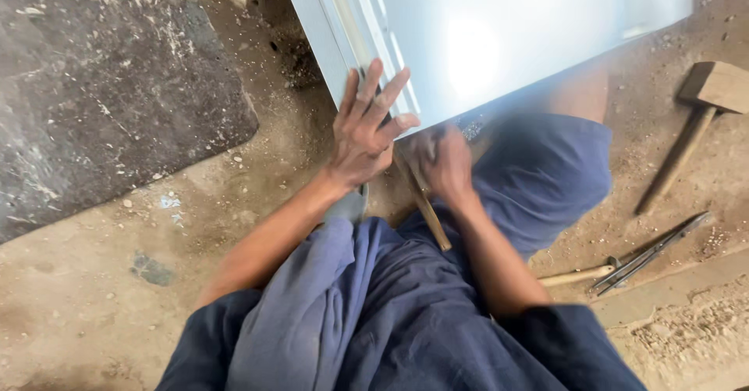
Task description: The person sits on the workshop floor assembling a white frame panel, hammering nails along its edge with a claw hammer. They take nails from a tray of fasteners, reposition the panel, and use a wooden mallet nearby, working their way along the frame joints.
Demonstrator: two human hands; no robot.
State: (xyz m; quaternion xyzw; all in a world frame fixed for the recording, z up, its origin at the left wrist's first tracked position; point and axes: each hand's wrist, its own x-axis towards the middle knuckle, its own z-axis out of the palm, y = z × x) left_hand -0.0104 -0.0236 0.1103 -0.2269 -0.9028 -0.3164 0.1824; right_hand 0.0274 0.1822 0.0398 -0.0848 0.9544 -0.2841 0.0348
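Observation:
A large shiny metal sheet (pixel 499 32) with a folded edge lies across the top of the view, over my lap. My left hand (pixel 367 129) presses flat on the sheet's near corner, fingers spread. My right hand (pixel 445 161) is blurred and is closed around a wooden-handled tool (pixel 427 211), its handle slanting down toward my knee; the tool's head is hidden under the sheet's edge. I sit on the ground in blue cloth (pixel 406 305).
A wooden mallet (pixel 698 118) lies on the sandy ground at right. Metal shears (pixel 651 254) and a pale stick (pixel 573 276) lie near my right knee. A dark stone slab (pixel 101 87) fills the upper left. A plank (pixel 679 289) sits at lower right.

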